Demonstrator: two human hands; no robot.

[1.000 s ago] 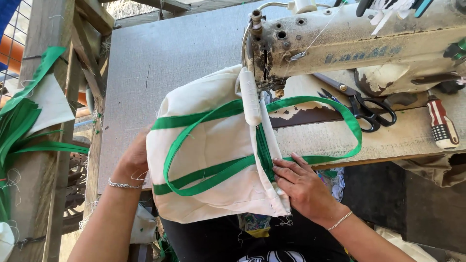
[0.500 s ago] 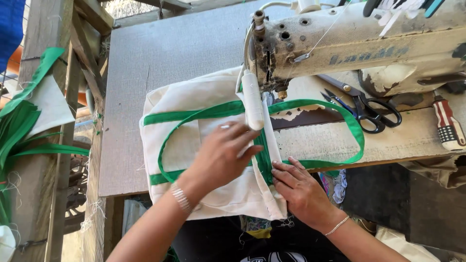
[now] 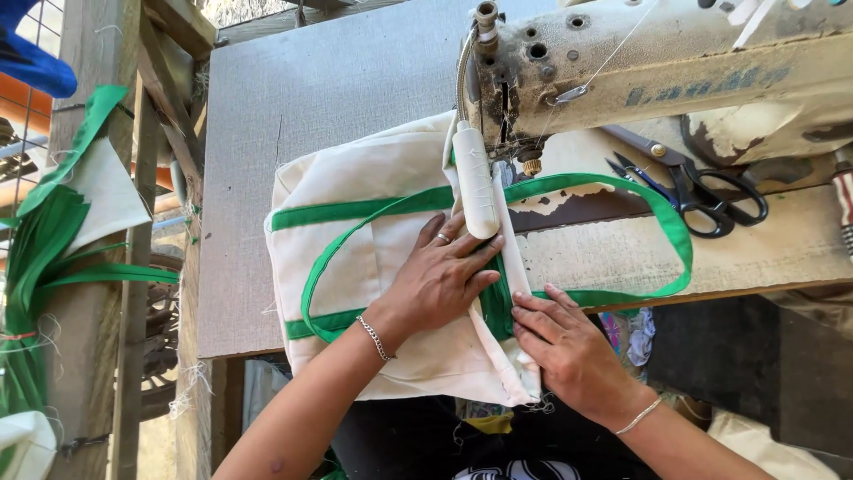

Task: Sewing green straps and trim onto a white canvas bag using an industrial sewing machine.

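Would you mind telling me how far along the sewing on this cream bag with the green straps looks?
Done: green webbing already lies in bands across the cream bag, with a handle loop free. In hand: the left hand and right hand press the folded edge flat below the sewing machine head. Left: that edge in front of the hands looks unsewn, though stitches are too small to confirm.

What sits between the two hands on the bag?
In the head view, a folded cream seam edge with green strap separates the left hand from the right hand.

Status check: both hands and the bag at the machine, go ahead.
Left hand flat on cream bag. Right hand pressing its hem. Green strap looped beside sewing machine.
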